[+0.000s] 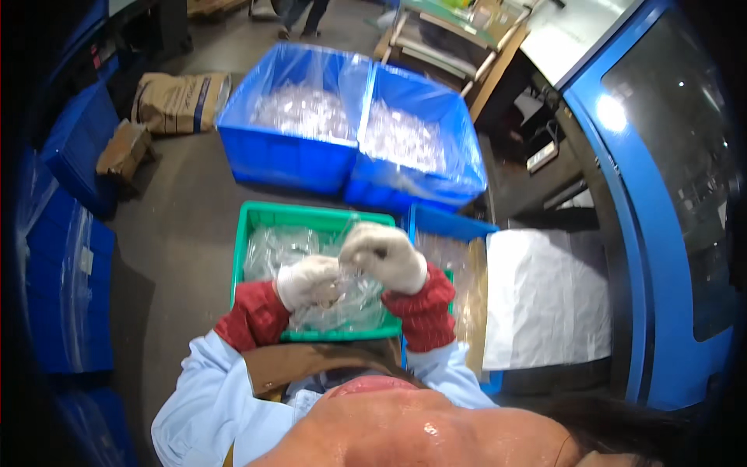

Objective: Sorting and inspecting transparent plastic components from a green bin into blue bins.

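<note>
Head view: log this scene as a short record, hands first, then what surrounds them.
Left hand: white glove, over the green crate
Right hand: white glove, fingers curled, also over the crate
Grip: too blurred to tell
Crate contents: clear plastic
Beyond crate: two blue bins, film-lined, filled with clear pieces
Right side: white sheet
Floor, far left: brown sack

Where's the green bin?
Near the head view's centre, slightly left, the green bin sits beneath the left hand and right hand.
</note>
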The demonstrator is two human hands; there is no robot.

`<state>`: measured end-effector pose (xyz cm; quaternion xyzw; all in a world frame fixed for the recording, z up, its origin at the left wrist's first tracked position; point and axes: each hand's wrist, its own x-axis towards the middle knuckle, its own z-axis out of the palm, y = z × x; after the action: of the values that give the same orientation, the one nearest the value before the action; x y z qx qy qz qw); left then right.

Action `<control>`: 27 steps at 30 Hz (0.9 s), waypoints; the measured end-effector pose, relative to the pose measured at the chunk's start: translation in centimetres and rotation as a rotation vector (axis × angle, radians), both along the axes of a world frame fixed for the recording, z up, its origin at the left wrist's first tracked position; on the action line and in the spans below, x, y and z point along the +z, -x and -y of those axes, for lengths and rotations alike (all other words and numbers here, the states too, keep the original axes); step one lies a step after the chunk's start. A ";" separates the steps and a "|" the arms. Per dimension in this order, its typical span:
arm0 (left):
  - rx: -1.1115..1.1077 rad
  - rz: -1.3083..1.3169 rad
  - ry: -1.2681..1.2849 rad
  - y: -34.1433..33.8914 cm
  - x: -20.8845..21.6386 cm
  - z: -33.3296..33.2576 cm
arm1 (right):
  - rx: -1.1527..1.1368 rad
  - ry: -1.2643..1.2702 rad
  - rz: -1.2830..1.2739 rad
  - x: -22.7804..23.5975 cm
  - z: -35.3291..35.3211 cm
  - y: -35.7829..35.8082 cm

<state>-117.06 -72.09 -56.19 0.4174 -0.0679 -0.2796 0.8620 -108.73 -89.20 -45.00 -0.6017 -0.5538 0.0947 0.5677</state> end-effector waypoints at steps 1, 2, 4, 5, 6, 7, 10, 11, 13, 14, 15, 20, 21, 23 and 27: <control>0.140 -0.119 -0.029 0.0 2.4 0.7 | -0.051 0.096 0.015 1.0 0.5 0.5; 0.286 -0.238 -0.057 0.1 4.9 1.4 | -0.135 0.098 0.083 1.1 0.8 0.8; 0.585 -0.127 -0.154 0.2 5.2 1.4 | -0.367 0.087 0.047 1.1 2.0 1.3; 0.655 -0.109 -0.044 -0.3 4.3 1.1 | -0.484 0.006 0.066 0.6 2.6 0.7; 0.719 -0.097 0.067 -0.5 3.0 0.4 | -0.590 -0.025 -0.332 0.0 3.7 1.2; 0.665 -0.011 0.223 -0.4 3.0 -0.5 | -0.646 -0.154 -0.479 -0.5 4.3 0.6; 0.767 -0.079 0.080 -0.2 2.1 -1.8 | -0.759 -0.213 -0.603 -1.5 5.9 -0.8; 0.758 -0.086 0.069 -0.5 1.4 -2.2 | -0.757 -0.198 -0.627 -2.0 6.1 -1.0; 0.724 -0.117 -0.136 -1.5 -0.4 -3.0 | -0.787 -0.180 -0.598 -2.6 6.6 -1.3; 0.686 -0.140 -0.160 -1.9 -0.1 -2.8 | -0.810 -0.150 -0.561 -2.3 6.9 -0.9; 0.709 -0.145 -0.239 -2.8 0.2 -2.5 | -0.866 -0.093 -0.502 -2.0 7.4 -0.7; 0.658 0.130 -0.467 -5.2 -0.9 -0.8 | -1.038 -0.049 -0.387 -1.7 11.7 2.2; 0.616 0.152 -0.435 -4.7 -0.3 -0.7 | -1.002 -0.045 -0.514 -2.4 12.8 2.9; 0.612 0.270 -0.605 -4.3 -0.7 -2.2 | -1.251 0.039 -0.279 -1.8 13.5 5.8; 0.439 0.410 -0.697 -3.7 -2.9 -2.8 | -1.632 0.032 -0.545 -3.6 20.2 16.6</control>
<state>-113.33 -69.26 -59.05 0.7338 -0.0490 -0.0082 0.6776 -125.32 -109.37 -48.59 -0.7758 0.2089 -0.1942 0.5628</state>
